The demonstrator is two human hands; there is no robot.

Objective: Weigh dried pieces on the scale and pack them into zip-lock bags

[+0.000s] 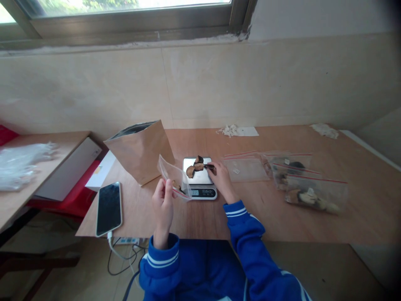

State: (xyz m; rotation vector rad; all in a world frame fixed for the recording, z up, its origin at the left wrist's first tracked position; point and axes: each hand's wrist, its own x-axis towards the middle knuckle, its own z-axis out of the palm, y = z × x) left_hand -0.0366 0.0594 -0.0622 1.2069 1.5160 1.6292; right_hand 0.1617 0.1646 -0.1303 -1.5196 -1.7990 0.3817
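My left hand [164,195] is closed on the edge of a clear zip bag [169,169], tilted beside the scale with a few dark pieces low inside it. On the metal plate of the small digital scale [204,192] lie several brown dried slices [198,167], which look like mushroom or root. My right hand [221,177] reaches over the plate's right side, its fingers pinching a dark dried slice [210,167]. The digits on the display are too small to read.
An open brown paper bag [140,152] stands behind my left hand. A phone [109,209] with a plugged-in cable lies at the table's left edge. Flat zip bags [246,169] and filled zip bags [313,196] lie to the right. Pale scraps [230,131] sit near the wall.
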